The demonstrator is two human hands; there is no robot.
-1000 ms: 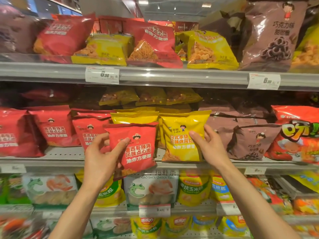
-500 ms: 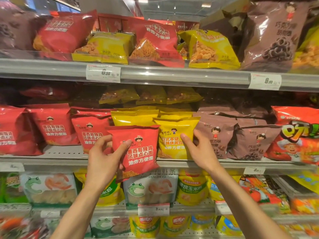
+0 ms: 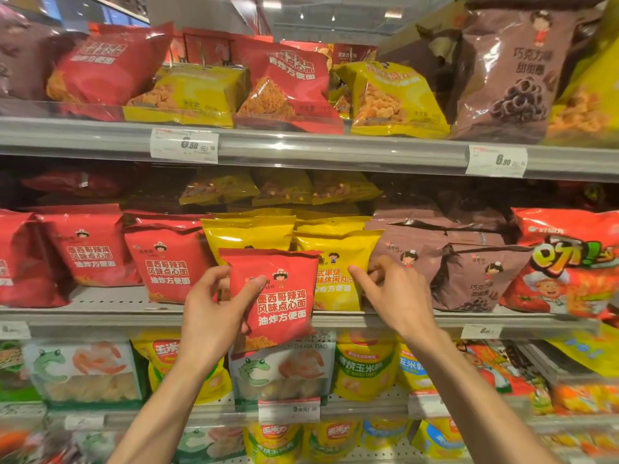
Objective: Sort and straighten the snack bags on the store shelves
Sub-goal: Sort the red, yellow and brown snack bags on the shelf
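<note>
Two hands are at work at the middle grey metal shelf (image 3: 100,314). A small red foil snack bag with white lettering (image 3: 278,296) is gripped at its left edge by the left hand (image 3: 214,316), thumb across the front face and fingers (image 3: 214,279) behind; the bag is held clear of the shelf, in front of the yellow row and overhanging the shelf lip. The right hand (image 3: 395,293) is half curled, its fingertips pressed against the right edge of a yellow foil snack bag (image 3: 338,269) standing at the front of its row, beside the brown foil bags (image 3: 469,276); nothing is enclosed by it.

Such bags are judged to be light, air-puffed and soft, with slick, crinkly film that may slide between fingers, and brittle contents that could be crushed. A side seam or the flat top seal is therefore thought the better hold, with light pressure. Matching red bags (image 3: 167,262) stand just left of the yellow row, where the held bag would seem to belong.
</note>
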